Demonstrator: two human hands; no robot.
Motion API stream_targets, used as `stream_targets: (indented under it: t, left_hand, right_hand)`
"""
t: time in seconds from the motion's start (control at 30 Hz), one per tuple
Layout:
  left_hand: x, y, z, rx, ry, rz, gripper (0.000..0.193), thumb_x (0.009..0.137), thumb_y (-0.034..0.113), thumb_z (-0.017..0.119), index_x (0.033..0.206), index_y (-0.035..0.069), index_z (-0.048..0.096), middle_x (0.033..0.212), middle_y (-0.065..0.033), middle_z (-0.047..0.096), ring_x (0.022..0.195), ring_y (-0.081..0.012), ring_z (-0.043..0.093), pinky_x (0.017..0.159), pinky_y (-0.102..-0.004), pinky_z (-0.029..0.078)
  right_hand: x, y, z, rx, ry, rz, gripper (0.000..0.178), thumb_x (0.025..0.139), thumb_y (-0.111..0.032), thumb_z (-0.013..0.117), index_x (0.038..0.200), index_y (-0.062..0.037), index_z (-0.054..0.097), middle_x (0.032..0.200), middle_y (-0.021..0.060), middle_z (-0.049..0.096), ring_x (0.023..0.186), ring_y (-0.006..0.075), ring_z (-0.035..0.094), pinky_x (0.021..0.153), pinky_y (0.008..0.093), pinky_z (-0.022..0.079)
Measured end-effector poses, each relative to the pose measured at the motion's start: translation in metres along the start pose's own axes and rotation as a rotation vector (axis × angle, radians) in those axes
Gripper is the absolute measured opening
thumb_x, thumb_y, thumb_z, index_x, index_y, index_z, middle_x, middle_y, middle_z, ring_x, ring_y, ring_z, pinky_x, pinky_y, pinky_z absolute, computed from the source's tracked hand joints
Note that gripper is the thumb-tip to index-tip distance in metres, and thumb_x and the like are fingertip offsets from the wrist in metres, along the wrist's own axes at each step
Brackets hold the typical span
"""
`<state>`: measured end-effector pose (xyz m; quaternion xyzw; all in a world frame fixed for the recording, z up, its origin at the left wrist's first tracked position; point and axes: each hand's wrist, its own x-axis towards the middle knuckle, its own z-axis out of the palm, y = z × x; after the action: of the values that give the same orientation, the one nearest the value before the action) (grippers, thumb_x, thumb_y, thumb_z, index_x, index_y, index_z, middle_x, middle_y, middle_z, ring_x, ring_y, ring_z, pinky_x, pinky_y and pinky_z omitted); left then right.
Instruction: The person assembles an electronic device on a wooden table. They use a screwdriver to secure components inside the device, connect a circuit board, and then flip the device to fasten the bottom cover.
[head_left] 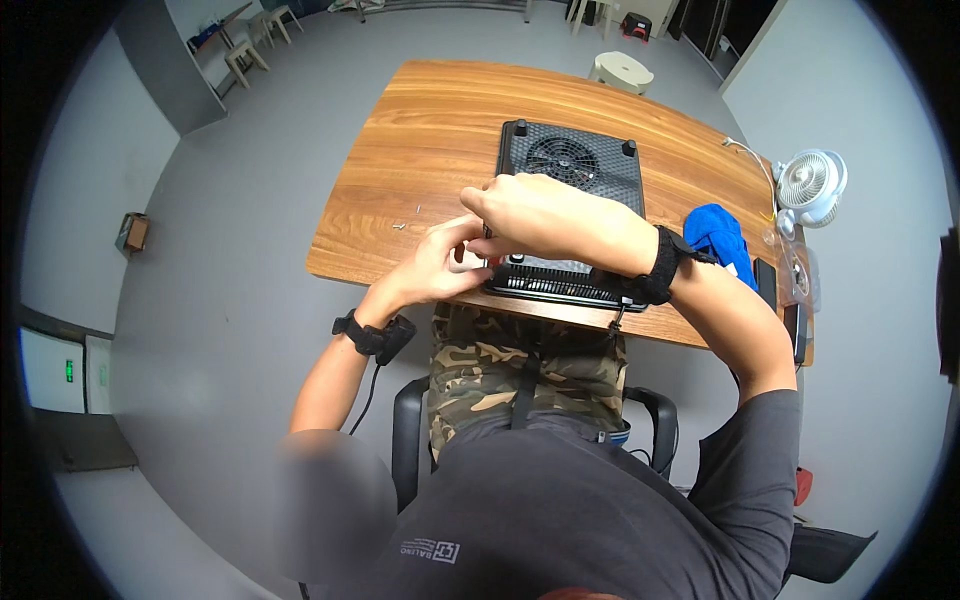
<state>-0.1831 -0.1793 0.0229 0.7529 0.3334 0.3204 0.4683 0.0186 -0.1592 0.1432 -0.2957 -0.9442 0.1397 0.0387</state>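
On the brown wood-grained table [400, 135] we see, toward its right edge, a crumpled blue fabric item [715, 232] and, farther to the right, a round white fan [805, 188]. A few thin silvery pieces [399, 226] lie beyond our left hand [445, 260], to its left. What stands in the way is our right hand [515, 205] with its forearm, which hides the middle of the flat rectangular black device [612, 178]. This device lies at the near edge of the table. Its surface looks meshed and textured, with a round grille in the far part, dark blocks at the far corners and a slotted strip along the near side. Our right fingers are bent inward, and our left fingers curve at the device's near left corner; whether either hand grasps something, we cannot tell.
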Motion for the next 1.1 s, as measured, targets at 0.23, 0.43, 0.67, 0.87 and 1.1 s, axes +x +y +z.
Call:
stream_targets:
  t: [0.23, 0.43, 0.67, 0.87, 1.1]
  left_hand:
    - [0.012, 0.012, 0.017, 0.169, 0.188, 0.18, 0.027, 0.076, 0.01, 0.087, 0.091, -0.001, 0.067, 0.082, -0.0096, 0.069, 0.07, -0.0178, 0.066, 0.063, -0.0317, 0.052]
    - [0.014, 0.02, 0.0, 0.399, 0.027, 0.044, 0.028, 0.076, 0.018, 0.087, 0.084, 0.002, 0.065, 0.074, -0.0109, 0.067, 0.065, -0.0176, 0.063, 0.059, -0.0311, 0.049]
    - [0.021, 0.034, 0.008, 0.199, 0.107, 0.072, 0.03, 0.071, 0.013, 0.088, 0.088, -0.002, 0.069, 0.069, -0.0074, 0.067, 0.066, -0.0121, 0.062, 0.064, -0.0297, 0.051]
    - [0.019, 0.023, 0.002, 0.279, 0.045, 0.006, 0.029, 0.073, 0.012, 0.084, 0.093, 0.001, 0.067, 0.076, -0.0085, 0.064, 0.066, -0.0181, 0.06, 0.063, -0.033, 0.05]
    - [0.019, 0.004, 0.005, 0.055, 0.012, 0.02, 0.027, 0.071, 0.009, 0.085, 0.09, 0.001, 0.068, 0.078, -0.006, 0.067, 0.071, -0.0153, 0.063, 0.066, -0.0302, 0.052]
  right_hand:
    - [-0.017, -0.005, 0.005, -0.03, 0.078, 0.033, 0.035, 0.09, -0.028, 0.071, 0.101, 0.0039, 0.06, 0.083, 0.0224, 0.069, 0.079, 0.0398, 0.072, 0.067, 0.0452, 0.058]
    - [-0.029, 0.0, -0.02, -0.052, -0.027, -0.119, 0.036, 0.094, -0.026, 0.068, 0.114, -0.0005, 0.054, 0.1, 0.0224, 0.064, 0.088, 0.041, 0.069, 0.071, 0.0474, 0.057]
    - [-0.016, -0.003, -0.019, -0.19, -0.124, -0.006, 0.038, 0.093, -0.037, 0.068, 0.097, 0.0009, 0.064, 0.069, 0.0191, 0.068, 0.064, 0.0398, 0.068, 0.059, 0.0451, 0.056]
    - [-0.023, 0.003, -0.015, -0.236, -0.015, -0.046, 0.038, 0.092, -0.037, 0.067, 0.107, -0.0023, 0.065, 0.071, 0.0178, 0.069, 0.065, 0.0371, 0.07, 0.057, 0.0436, 0.056]
    - [-0.017, 0.008, -0.003, -0.119, 0.076, -0.174, 0.036, 0.095, -0.037, 0.065, 0.1, -0.0015, 0.064, 0.07, 0.016, 0.068, 0.066, 0.0354, 0.07, 0.059, 0.0425, 0.056]
